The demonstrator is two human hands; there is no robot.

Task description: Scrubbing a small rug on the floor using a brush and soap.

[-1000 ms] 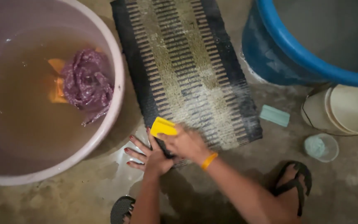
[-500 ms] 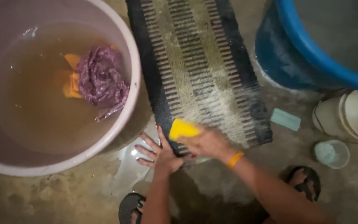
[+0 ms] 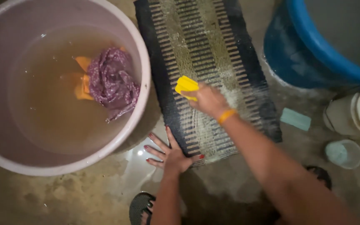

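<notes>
Right hand (image 3: 207, 100) grips yellow brush (image 3: 186, 86) mid-mat (image 3: 234, 54); left hand (image 3: 172, 153) flat, fingers spread, pinning 6 o'clock edge. Suds cover near half (far end at 12 looks unscrubbed).

I have a single view, from a camera worn on the person's head, looking almost straight down at a wet concrete floor (image 3: 63, 196) from close, crouching height. The striped mat (image 3: 205, 54) runs up the centre and off the top edge. A pale wash tub (image 3: 140, 54) is cropped at left, a blue tub (image 3: 313, 46) at upper right. Both forearms enter from the bottom edge.
</notes>
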